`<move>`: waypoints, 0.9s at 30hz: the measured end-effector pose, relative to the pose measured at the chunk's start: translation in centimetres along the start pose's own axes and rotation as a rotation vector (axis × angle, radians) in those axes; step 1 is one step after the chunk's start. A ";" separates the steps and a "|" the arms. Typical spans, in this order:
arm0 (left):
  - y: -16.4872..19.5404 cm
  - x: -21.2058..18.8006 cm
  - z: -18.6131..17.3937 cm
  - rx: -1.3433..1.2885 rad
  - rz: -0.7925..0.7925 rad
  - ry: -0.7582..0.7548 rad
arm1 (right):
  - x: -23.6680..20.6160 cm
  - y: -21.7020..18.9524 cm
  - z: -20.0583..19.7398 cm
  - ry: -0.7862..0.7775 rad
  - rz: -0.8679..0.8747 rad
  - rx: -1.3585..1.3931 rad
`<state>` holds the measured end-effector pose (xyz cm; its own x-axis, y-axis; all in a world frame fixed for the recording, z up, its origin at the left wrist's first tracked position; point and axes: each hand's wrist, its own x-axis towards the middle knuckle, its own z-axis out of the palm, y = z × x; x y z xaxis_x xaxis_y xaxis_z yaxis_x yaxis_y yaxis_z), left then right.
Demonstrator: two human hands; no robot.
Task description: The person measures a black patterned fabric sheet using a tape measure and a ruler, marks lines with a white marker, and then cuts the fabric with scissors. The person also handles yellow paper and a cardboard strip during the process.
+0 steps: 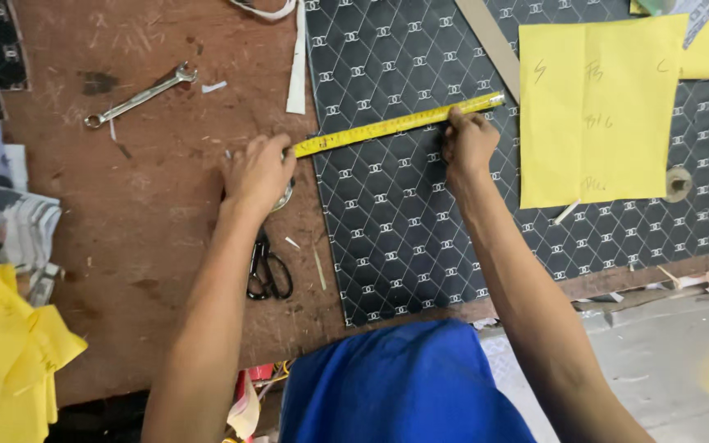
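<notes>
The left hand (258,171) pressed a tape measure's case against the wooden table (166,213), at the edge of a black quilted sheet (404,221). The right hand (468,141) pinned the yellow tape (395,125) onto the sheet. Scissors (267,269) lay just below the left hand, a spanner (139,97) above it, and yellow paper (596,107) beside the right.

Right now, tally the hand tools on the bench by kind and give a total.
Tape measure, stretched between left hand and right hand: 1
Wrench: 1
Scissors: 1
Total: 3
</notes>
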<state>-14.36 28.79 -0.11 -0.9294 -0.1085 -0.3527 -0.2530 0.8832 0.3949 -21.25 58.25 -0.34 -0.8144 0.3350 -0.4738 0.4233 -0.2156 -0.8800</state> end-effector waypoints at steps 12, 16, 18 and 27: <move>-1.7 -0.1 1.9 0.101 0.070 0.153 | -0.3 0.4 -0.3 -0.008 -0.009 -0.150; -2.0 -0.6 2.2 0.126 0.069 0.181 | -0.3 0.4 0.1 0.007 -0.026 -0.230; -1.9 -0.8 2.5 0.158 0.075 0.204 | -0.3 0.4 0.2 0.012 -0.050 -0.243; -1.8 -0.8 2.7 0.201 0.102 0.233 | -0.7 0.4 0.5 0.028 -0.075 -0.275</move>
<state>-12.45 28.50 -2.81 -0.9897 -0.0955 -0.1071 -0.1184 0.9649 0.2343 -20.71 57.52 -0.34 -0.8382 0.3663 -0.4041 0.4566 0.0662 -0.8872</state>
